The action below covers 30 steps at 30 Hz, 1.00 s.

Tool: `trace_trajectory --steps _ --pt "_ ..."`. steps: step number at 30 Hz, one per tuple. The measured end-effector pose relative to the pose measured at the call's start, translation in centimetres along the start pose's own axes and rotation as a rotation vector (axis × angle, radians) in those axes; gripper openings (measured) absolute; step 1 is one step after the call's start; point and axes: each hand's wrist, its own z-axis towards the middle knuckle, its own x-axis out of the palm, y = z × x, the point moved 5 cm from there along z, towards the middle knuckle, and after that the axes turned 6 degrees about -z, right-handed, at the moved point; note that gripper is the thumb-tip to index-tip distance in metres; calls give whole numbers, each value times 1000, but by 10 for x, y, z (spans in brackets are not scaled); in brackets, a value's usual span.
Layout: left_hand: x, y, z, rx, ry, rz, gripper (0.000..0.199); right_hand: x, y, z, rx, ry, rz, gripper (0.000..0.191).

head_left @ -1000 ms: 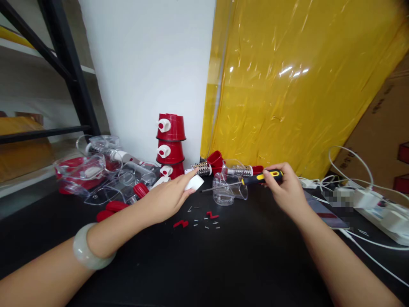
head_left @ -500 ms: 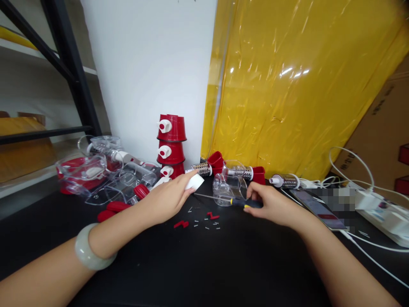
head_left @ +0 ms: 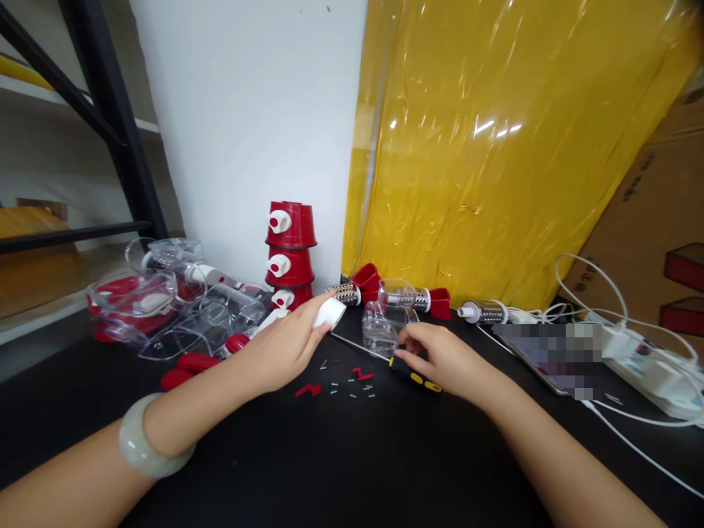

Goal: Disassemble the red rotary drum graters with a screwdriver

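A white plastic part (head_left: 328, 313) is held in the closed fingers of my left hand (head_left: 287, 339), which wears a pale bangle. My right hand (head_left: 434, 359) is closed on a screwdriver (head_left: 413, 372) with a black and yellow handle. Its thin shaft slants up to the left, the tip close to the white part; whether it touches I cannot tell. On the black table below lie two small red plastic pieces, a nearer one (head_left: 308, 390) and a farther one (head_left: 361, 374), with several small screws (head_left: 353, 395) around them.
Red bases (head_left: 291, 225) with white knobs are stacked against the wall. Clear plastic housings (head_left: 220, 315) and red parts (head_left: 198, 361) crowd the left. Behind my hands lie grater drums (head_left: 487, 312) and a clear housing (head_left: 379, 326). A phone (head_left: 542, 359), cables and a power strip (head_left: 654, 374) sit right.
My right hand has shifted left along the screwdriver towards its shaft, and the handle end has dropped. The white part has turned slightly in my left hand. The view has shifted a little.
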Motion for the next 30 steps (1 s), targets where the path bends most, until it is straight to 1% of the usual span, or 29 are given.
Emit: trace_trajectory --steps 1,4,6,8,11,15,18,21,23,26,30 --pt "-1 -1 0 5 -8 -7 52 -3 11 3 -66 -83 45 5" --pt "-3 -3 -2 32 -46 -38 51 -8 43 13 -249 -344 141 13" --pt "-3 -5 -3 54 -74 -70 50 -6 59 22 -335 -496 159 16" --pt "-4 -7 -5 72 -106 -101 49 -1 69 32 -368 -583 150 17" --pt "-5 -9 -6 76 -138 -146 47 7 77 45 -356 -634 122 14" --pt "-9 -9 -6 36 -172 -163 47 15 83 51 -366 -648 100 14" --pt "-12 -9 -6 -2 -183 -162 46 16 84 54 -292 -607 142 13" --pt "-11 -9 -7 -14 -187 -144 46 16 83 60 -179 -542 169 11" --pt "-9 -9 -7 -1 -186 -133 45 18 84 64 -128 -469 133 12" --pt "-6 -7 -6 -4 -181 -109 46 25 86 67 -103 -358 70 13" --pt "-2 -7 -6 4 -162 -99 47 33 86 66 -74 -301 68 16"
